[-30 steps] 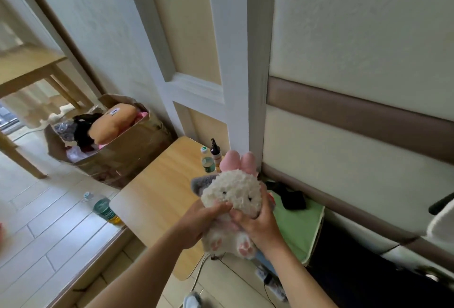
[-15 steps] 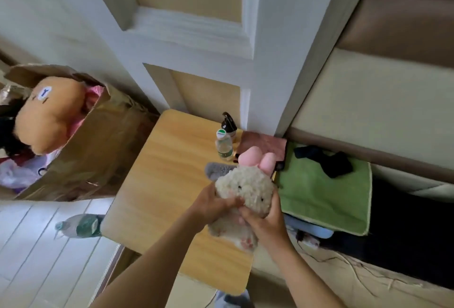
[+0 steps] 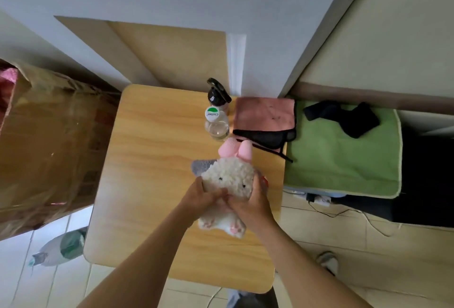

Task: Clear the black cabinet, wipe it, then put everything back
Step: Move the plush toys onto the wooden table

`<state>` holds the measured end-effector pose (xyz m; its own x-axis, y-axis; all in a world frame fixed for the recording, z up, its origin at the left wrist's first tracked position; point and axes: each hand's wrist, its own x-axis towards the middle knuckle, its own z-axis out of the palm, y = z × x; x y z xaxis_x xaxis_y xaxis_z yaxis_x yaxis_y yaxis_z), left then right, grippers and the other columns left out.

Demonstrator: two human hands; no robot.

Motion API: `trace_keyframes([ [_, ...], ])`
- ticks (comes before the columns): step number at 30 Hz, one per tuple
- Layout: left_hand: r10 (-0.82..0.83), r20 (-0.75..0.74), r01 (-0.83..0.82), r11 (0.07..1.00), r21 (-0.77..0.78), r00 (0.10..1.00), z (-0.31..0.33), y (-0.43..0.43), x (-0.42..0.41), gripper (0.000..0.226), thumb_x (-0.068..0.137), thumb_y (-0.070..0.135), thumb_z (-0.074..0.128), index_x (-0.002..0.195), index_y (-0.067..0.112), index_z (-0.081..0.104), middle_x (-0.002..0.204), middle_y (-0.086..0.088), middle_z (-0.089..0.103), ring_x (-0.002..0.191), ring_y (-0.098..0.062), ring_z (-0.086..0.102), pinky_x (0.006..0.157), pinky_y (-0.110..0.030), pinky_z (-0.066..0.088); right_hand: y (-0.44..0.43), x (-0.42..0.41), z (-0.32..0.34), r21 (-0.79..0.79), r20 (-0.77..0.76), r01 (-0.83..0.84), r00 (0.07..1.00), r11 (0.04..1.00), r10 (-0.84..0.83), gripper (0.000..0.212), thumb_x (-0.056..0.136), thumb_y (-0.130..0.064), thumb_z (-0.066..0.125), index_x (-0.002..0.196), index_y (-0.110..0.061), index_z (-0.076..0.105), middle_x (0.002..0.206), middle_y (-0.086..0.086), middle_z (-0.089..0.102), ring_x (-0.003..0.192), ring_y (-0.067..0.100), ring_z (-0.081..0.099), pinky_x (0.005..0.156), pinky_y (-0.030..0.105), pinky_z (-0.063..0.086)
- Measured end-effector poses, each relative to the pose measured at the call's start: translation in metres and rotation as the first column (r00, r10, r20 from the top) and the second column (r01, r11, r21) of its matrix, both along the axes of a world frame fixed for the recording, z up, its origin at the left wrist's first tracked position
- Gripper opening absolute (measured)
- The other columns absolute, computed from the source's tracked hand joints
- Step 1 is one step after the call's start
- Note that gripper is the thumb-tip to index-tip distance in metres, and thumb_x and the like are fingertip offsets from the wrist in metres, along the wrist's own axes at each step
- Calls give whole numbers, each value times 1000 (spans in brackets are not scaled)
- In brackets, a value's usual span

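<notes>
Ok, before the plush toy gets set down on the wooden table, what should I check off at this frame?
1. Both hands on the plush toy: ok; left hand and right hand grip its middle.
2. Room to put it down: ok; bare wood shows on the wooden table left of the toy.
3. Bottles upright: ok; clear bottle and spray bottle stand at the table's far edge.
4. Wiping cloth at hand: ok; pink cloth lies at the far right corner.
5. Toy already resting on the table: cannot tell.
6. Cabinet cleared: not ok; green mat and a black item lie on the black cabinet.
</notes>
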<state>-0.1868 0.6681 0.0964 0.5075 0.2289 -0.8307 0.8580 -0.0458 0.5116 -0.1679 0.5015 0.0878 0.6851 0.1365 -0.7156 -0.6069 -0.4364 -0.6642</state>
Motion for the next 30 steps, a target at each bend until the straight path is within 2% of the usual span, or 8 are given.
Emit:
trace_keyframes([
  [2,23,-21,-24,999,-37,999,-6,3,0,53,73,27,88,116,11,61,107,-9,74,91,-17,74,73,-29,60,6,1,-5,-29,-76,-35,997,999,32,123,57,-62,80,157,-41,13,147,-4,39,129,15,50,104,40,51],
  [4,55,-37,-56,998,-32,998,-10,5,0,60,70,31,87,118,11,58,108,-10,73,92,-19,73,74,-31,60,12,3,-12,-55,-122,-61,991,997,53,127,54,-70,78,155,-49,4,149,-2,41,130,16,51,104,40,51],
  [7,78,-57,-77,997,11,995,-13,8,1,44,84,20,79,117,11,51,107,-8,68,90,-15,68,63,-21,55,22,7,-21,-56,-149,-96,985,994,86,126,54,-72,77,151,-55,-3,152,-1,41,131,17,51,103,40,51],
  [10,68,-54,-67,997,27,996,-17,8,3,31,91,11,71,112,14,47,101,-4,64,84,-9,64,54,-13,49,28,11,-24,-65,-152,-129,981,990,118,128,56,-70,74,154,-47,-4,153,-1,41,136,18,47,106,39,49],
  [20,40,-8,-39,999,19,999,-9,13,-5,43,89,11,73,123,7,48,105,-6,67,85,-9,69,61,-17,53,20,9,-18,-56,-174,-150,975,987,138,133,55,-68,78,154,-48,-8,156,0,38,133,15,49,107,36,48],
  [22,38,-16,-37,998,50,999,4,17,-6,55,89,20,75,132,8,43,109,-3,64,93,-12,67,68,-21,52,15,12,-7,-61,-167,-152,976,987,140,129,60,-59,81,156,-48,-5,158,1,32,136,15,46,107,32,46],
  [26,-25,-17,28,981,190,1000,36,23,-1,78,87,39,74,148,13,34,144,-16,45,131,-31,48,99,-39,46,-6,24,29,-83,-104,-140,986,987,132,119,73,-50,82,159,-42,-1,162,-2,23,143,18,35,107,34,41],
  [30,-50,41,40,976,213,998,81,15,9,79,87,40,74,150,16,32,147,-16,43,129,-31,48,95,-39,46,-33,38,74,-65,-23,-82,996,995,81,114,76,-51,80,158,-45,2,154,-2,38,122,11,49,92,30,44],
])
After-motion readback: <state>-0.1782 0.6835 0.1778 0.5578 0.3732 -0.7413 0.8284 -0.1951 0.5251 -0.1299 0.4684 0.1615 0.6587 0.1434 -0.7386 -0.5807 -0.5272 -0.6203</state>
